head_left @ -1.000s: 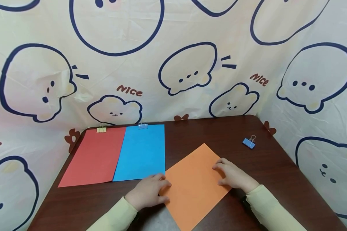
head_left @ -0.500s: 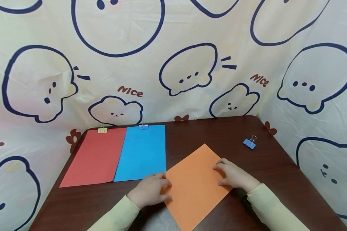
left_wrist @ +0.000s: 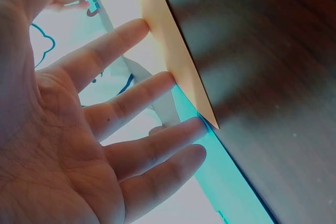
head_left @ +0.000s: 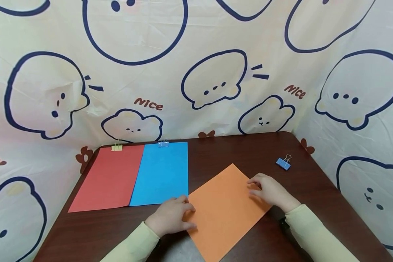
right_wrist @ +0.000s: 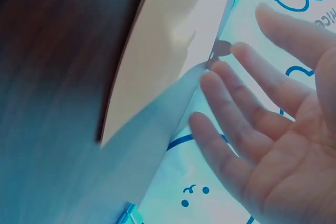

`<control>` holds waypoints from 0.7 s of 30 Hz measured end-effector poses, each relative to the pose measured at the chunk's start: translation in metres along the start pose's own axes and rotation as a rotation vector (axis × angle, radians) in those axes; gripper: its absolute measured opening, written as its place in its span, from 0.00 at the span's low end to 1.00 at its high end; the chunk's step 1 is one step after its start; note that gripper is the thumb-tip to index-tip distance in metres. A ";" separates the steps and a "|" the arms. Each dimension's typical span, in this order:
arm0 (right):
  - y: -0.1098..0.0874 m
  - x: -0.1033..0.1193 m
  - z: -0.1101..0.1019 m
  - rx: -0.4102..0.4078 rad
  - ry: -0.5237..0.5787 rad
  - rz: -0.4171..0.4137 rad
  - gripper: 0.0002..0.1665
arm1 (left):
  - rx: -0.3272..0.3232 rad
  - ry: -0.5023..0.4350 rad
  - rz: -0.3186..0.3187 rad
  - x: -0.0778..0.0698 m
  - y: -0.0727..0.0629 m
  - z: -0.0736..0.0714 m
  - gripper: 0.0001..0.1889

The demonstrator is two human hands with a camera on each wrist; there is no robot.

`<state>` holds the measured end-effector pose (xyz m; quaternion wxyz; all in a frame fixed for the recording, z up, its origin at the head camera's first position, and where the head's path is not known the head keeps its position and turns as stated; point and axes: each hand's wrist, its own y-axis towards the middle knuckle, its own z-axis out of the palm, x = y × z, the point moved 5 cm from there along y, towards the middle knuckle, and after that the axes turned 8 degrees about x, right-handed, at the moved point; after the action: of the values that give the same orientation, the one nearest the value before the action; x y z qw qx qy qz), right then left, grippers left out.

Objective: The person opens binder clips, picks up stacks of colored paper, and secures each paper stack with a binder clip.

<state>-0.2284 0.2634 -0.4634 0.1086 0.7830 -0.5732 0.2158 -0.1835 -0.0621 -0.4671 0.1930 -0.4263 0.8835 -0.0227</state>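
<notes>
An orange sheet of paper [head_left: 224, 214] lies turned at an angle on the dark brown table [head_left: 216, 149]. My left hand [head_left: 170, 216] rests at its left corner, fingertips and thumb on the paper; in the left wrist view the fingers [left_wrist: 126, 95] are extended and spread along its edge. Over the right side of the sheet is my right hand [head_left: 272, 191], fingers loosely bent. From the right wrist, these fingers [right_wrist: 236, 129] look extended and apart from the orange paper [right_wrist: 152, 51]. Whether they touch it elsewhere is unclear.
A red sheet [head_left: 108, 178] and a blue sheet [head_left: 162, 174] lie side by side at back left, with a yellow binder clip [head_left: 116, 148] and a blue binder clip [head_left: 163, 144] at their tops. Another blue binder clip [head_left: 283, 163] lies back right. Patterned cloth [head_left: 170, 91] surrounds the table.
My right hand has shifted slightly up and to the right. The orange sheet's right corner shows farther right, while my left hand stays almost still.
</notes>
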 end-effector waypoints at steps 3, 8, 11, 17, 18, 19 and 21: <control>0.002 -0.002 -0.007 -0.071 -0.026 -0.001 0.10 | 0.014 -0.006 -0.015 0.001 0.001 0.001 0.26; 0.004 -0.007 -0.018 -0.171 -0.051 0.003 0.05 | 0.024 -0.003 -0.017 0.002 0.002 0.002 0.28; 0.006 -0.013 -0.025 -0.224 -0.072 0.008 0.04 | 0.018 0.000 -0.011 0.002 0.001 0.003 0.27; 0.011 -0.033 -0.042 -0.290 -0.098 0.053 0.06 | 0.011 0.002 -0.006 0.001 0.000 0.002 0.27; 0.011 -0.037 -0.045 -0.301 -0.102 0.060 0.06 | 0.011 0.002 -0.005 0.001 0.000 0.001 0.26; 0.011 -0.040 -0.048 -0.314 -0.107 0.066 0.06 | 0.011 0.004 -0.005 0.001 0.000 0.001 0.26; 0.011 -0.047 -0.054 -0.343 -0.123 0.071 0.07 | 0.006 0.006 -0.001 0.000 0.000 0.001 0.26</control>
<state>-0.2625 0.3225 -0.4385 0.1975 0.7441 -0.6343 0.0703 -0.1835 -0.0623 -0.4682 0.1917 -0.4262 0.8837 -0.0265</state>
